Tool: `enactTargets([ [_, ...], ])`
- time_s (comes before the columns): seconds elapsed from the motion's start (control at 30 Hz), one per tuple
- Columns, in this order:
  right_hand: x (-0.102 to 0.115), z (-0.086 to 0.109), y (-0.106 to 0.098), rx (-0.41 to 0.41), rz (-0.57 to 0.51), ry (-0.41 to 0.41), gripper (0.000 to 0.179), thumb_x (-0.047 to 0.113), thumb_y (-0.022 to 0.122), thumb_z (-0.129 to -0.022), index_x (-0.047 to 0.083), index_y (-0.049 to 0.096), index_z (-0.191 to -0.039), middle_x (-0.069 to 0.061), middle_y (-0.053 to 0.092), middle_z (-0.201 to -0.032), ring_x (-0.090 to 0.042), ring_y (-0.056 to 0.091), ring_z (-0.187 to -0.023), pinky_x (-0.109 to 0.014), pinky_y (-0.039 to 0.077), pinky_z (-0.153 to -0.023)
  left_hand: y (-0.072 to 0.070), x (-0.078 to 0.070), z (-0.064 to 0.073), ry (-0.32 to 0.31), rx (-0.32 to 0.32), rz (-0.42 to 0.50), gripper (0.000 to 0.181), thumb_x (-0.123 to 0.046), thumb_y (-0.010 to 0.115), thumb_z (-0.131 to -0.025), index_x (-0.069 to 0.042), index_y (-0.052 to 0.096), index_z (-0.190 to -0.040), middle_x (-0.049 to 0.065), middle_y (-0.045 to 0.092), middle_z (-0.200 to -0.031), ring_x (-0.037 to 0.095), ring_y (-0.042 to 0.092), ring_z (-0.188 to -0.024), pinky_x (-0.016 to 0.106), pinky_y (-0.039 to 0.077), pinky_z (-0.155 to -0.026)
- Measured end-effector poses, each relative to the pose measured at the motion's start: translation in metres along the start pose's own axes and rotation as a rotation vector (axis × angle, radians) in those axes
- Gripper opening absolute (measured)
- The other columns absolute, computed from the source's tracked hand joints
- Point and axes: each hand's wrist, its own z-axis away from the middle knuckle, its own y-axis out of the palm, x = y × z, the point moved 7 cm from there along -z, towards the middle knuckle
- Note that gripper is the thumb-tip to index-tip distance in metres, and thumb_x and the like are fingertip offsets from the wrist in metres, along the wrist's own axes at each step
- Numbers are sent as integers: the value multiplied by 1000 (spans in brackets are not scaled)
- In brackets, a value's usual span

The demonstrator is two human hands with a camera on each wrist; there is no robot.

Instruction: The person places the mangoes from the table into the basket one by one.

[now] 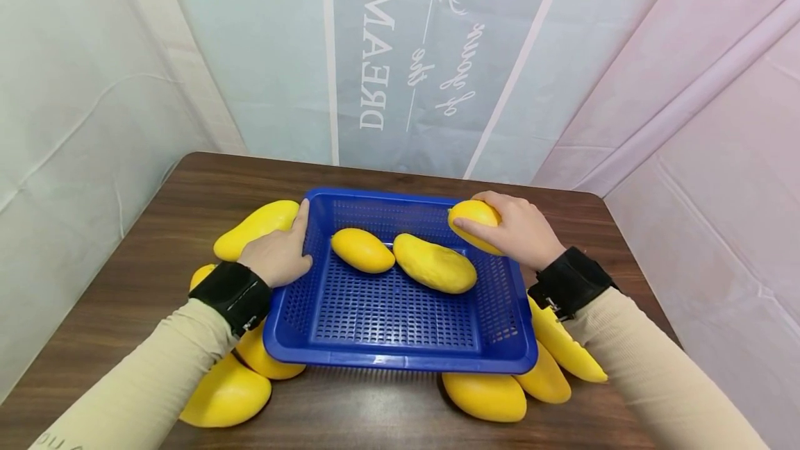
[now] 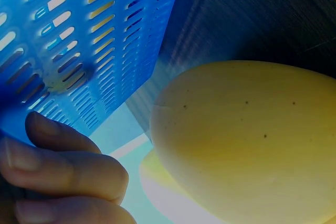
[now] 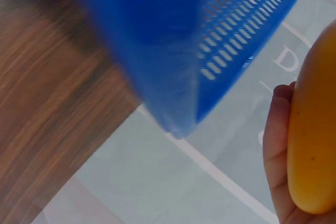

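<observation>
A blue plastic basket [image 1: 400, 360] with perforated walls holds two yellow mangoes, a smaller mango [image 1: 362, 251] and a longer mango [image 1: 434, 264]. My left hand [image 1: 278, 252] grips the basket's left rim, thumb on the inner side and index finger stretched along the edge. In the left wrist view, its other fingers [image 2: 68, 177] are curled outside the wall. Over the basket's far right corner, my right hand [image 1: 521, 228] holds another mango [image 1: 475, 217] between thumb and fingers. The right wrist view shows this held mango [image 3: 315, 129] up close, beside the basket wall [image 3: 231, 40].
Left of the basket lie several mangoes, including one at the back [image 1: 256, 230] and one in front [image 1: 226, 391]. More mangoes [image 1: 486, 396] rest at its near right corner. The brown wooden table [image 1: 375, 408] backs onto a printed cloth [image 1: 425, 54].
</observation>
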Motion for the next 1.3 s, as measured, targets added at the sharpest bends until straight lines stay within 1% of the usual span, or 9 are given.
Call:
enactTargets([
  [0.1,5,-5,-2,-18,-8,8,58,60,57,-91,16,61,-128,-5,60,-86,-20,52,-71,-32,38,-61,0,0,0,0,0,3,97,-16,52,-90,-11,-17,-157,3,51,-58,19,54,-45,26,42,-45],
  [0.2,8,-10,-1,-15,-22,20,60,61,56,-91,15,60,-129,-6,62,-90,-21,53,-75,-32,39,-63,0,0,0,-2,3,8,97,-15,52,-90,-11,-17,-157,3,51,-59,19,54,-45,26,43,-45],
  [0.43,10,-17,9,20,-64,61,63,63,56,-90,14,57,-130,-8,64,-98,-24,55,-80,-33,42,-67,1,1,0,-3,3,4,97,-16,52,-90,-11,-17,-157,3,51,-58,19,54,-44,26,42,-44],
  [0.63,12,-23,17,17,-85,91,66,65,57,-88,15,56,-131,-8,65,-102,-25,56,-83,-34,42,-69,0,0,-1,1,-6,-11,97,-16,52,-89,-10,-16,-157,2,50,-56,18,52,-44,26,39,-43],
  [0.77,14,-27,23,10,-73,105,65,64,60,-87,15,57,-129,-8,66,-102,-25,56,-82,-34,42,-69,0,0,-1,3,-8,-12,97,-16,53,-89,-10,-16,-157,2,51,-57,18,53,-44,26,39,-43],
  [1.07,22,-35,35,-9,-50,104,65,59,66,-86,13,57,-131,-11,68,-103,-26,57,-79,-34,43,-67,0,1,-1,-8,0,4,98,-17,53,-90,-11,-17,-157,3,52,-57,19,54,-44,26,41,-44],
  [1.3,18,-32,47,11,-25,131,67,57,70,-84,13,54,-132,-15,63,-113,-28,56,-84,-34,43,-68,0,0,0,-14,3,2,98,-17,53,-90,-11,-18,-157,3,51,-57,19,54,-44,26,41,-44],
])
